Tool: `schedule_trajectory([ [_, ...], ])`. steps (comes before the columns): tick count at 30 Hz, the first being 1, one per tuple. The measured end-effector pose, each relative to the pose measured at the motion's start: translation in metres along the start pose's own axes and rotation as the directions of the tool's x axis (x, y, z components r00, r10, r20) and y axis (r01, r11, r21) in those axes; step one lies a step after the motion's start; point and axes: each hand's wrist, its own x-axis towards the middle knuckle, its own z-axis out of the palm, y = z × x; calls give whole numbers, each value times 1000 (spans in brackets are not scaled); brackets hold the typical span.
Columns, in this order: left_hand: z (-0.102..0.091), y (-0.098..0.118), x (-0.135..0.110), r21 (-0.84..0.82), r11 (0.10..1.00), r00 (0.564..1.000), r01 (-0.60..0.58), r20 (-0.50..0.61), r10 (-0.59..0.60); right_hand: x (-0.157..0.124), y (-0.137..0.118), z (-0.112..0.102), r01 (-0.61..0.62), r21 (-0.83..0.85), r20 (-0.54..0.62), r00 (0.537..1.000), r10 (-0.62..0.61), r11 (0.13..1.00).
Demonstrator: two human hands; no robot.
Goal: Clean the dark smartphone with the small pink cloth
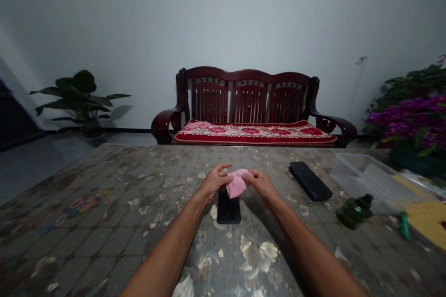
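A small pink cloth is held up between both hands just above a black phone that lies flat on the patterned table. My left hand pinches the cloth's left edge with thumb and fingers. My right hand is closed on its right edge. The phone's top end is hidden behind the cloth and my left hand.
A second black phone lies to the right. A dark green bottle lies on its side near a clear plastic box and yellow paper. Coloured rubber bands lie at left. A wooden bench stands beyond the table.
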Motion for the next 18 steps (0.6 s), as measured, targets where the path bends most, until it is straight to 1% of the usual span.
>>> schedule_trajectory([
  [2, -1, 1, 5, 41, 997, 997, -71, 10, 71, 4, 1, 2, -44, 7, 88, 995, 43, 999],
  [4, -1, 3, 10, 101, 987, 992, -127, 35, 124, 9, 1, 2, -93, -11, 186, 978, 93, 996],
  [5, -2, 5, 12, 142, 978, 988, -152, 44, 147, 12, 1, 1, -102, -27, 204, 973, 106, 994],
  [6, -3, 7, 15, 181, 966, 983, -184, 42, 179, 15, 2, -1, -101, -43, 194, 975, 108, 994],
  [7, -6, 9, 17, 216, 951, 975, -222, 33, 221, 19, 2, -3, -82, -50, 151, 985, 88, 995],
  [10, -21, 10, 20, 301, 892, 936, -338, 10, 352, 30, 7, -10, 14, -47, -20, 1000, -15, 999],
  [13, -42, 4, 21, 401, 812, 895, -424, 48, 444, 36, 17, -13, 52, -60, -111, 992, -58, 997],
  [14, -49, 2, 22, 448, 768, 879, -457, 96, 467, 37, 21, -13, 43, -76, -124, 991, -52, 996],
  [15, -55, 0, 23, 498, 720, 866, -483, 151, 476, 38, 26, -12, 30, -94, -135, 990, -42, 995],
  [16, -60, -2, 25, 549, 677, 864, -491, 206, 460, 38, 30, -11, 19, -111, -147, 989, -35, 994],
  [17, -65, -4, 26, 601, 637, 872, -482, 262, 413, 38, 34, -9, 19, -128, -161, 986, -40, 992],
  [18, -68, -6, 28, 657, 596, 887, -461, 315, 338, 38, 39, -7, 38, -145, -175, 983, -63, 989],
])
